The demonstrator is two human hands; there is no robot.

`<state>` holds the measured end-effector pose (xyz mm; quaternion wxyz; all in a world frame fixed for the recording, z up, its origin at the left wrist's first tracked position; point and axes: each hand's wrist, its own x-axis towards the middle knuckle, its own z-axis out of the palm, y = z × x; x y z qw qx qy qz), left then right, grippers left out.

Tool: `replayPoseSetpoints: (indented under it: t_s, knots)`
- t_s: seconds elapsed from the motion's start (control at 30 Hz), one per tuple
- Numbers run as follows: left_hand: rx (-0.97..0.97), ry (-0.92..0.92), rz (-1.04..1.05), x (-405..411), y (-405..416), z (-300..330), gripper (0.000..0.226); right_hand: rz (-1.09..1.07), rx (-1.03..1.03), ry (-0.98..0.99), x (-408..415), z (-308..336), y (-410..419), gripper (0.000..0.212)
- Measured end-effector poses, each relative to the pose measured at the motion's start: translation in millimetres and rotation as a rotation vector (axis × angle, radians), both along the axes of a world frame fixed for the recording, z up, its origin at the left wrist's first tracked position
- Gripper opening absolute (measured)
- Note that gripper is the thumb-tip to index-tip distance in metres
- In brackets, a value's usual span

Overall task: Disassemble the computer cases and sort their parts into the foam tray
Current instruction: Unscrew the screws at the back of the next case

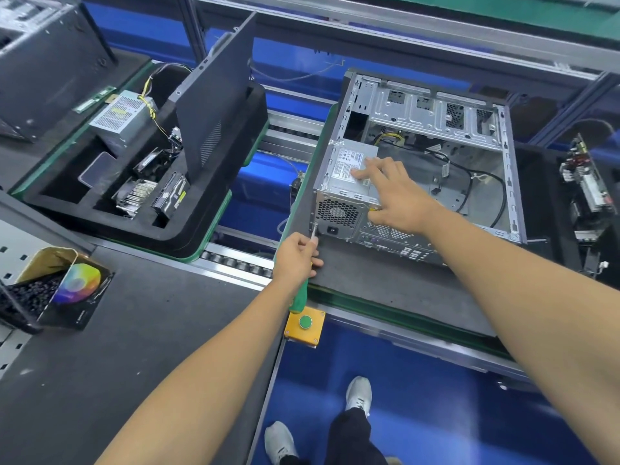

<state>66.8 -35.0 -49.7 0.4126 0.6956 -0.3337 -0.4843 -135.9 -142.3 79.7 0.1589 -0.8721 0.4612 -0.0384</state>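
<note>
The computer case is bare silver-grey metal, and the power supply inside it is pale grey with a white label of fine print and a honeycomb-patterned vent. The screwdriver has a bright green handle. The foam tray is black on a green-edged carrier, with a dark grey side panel standing in it. A yellow box carries the green button. The floor is vivid blue, and a black carton shows a rainbow colour wheel.

Grey pallet carries open computer case.
</note>
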Motion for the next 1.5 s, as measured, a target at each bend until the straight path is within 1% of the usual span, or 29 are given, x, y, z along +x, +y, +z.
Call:
replayPoseSetpoints:
  t_s: [0.1,0.2,0.27,0.33,0.37,0.43,0.57,0.87,0.93,1.0,1.03,1.13,1.27,1.43,1.5]
  knots:
    - [0.032,0.025,-0.013,-2,-1,0,0.032,-0.002,0.002,-0.009,0,1,1,0.086]
    - [0.053,-0.021,-0.029,-2,-4,-1,0.036,-0.004,0.005,-0.015,0,1,1,0.086]
    - [0.036,-0.045,-0.048,-2,-4,0,0.033,-0.006,0.006,-0.011,0,1,1,0.086]
    - [-0.013,-0.067,-0.056,-1,-3,2,0.021,-0.006,0.005,-0.011,0,1,1,0.087]
    - [-0.035,-0.084,-0.058,-1,-2,4,0.019,-0.006,0.005,-0.014,1,1,1,0.087]
    - [-0.051,-0.113,-0.071,-2,0,6,0.022,-0.007,0.006,-0.015,0,2,1,0.086]
    - [-0.037,-0.061,-0.02,1,-2,6,0.018,-0.008,0.009,-0.011,1,2,1,0.086]
    - [0.042,-0.015,-0.066,3,-8,-1,0.032,-0.008,0.003,-0.012,1,3,2,0.085]
    - [0.027,-0.046,-0.079,4,-8,0,0.028,-0.009,0.004,-0.008,2,2,3,0.085]
    - [-0.005,-0.052,-0.075,5,-7,1,0.014,-0.01,0.004,-0.006,2,2,3,0.086]
    - [-0.017,-0.051,-0.074,6,-6,2,0.012,-0.011,0.004,-0.008,2,2,3,0.086]
    - [-0.024,-0.069,-0.08,6,-5,2,0.021,-0.013,0.0,-0.007,1,4,2,0.085]
    - [-0.031,0.013,-0.015,8,-7,-2,0.021,-0.009,0.002,-0.004,2,3,3,0.085]
    - [0.033,0.002,-0.05,8,-9,-3,0.031,-0.013,-0.009,-0.001,1,4,1,0.085]
    - [0.039,-0.022,-0.063,6,-10,0,0.031,-0.014,-0.009,-0.002,1,3,2,0.084]
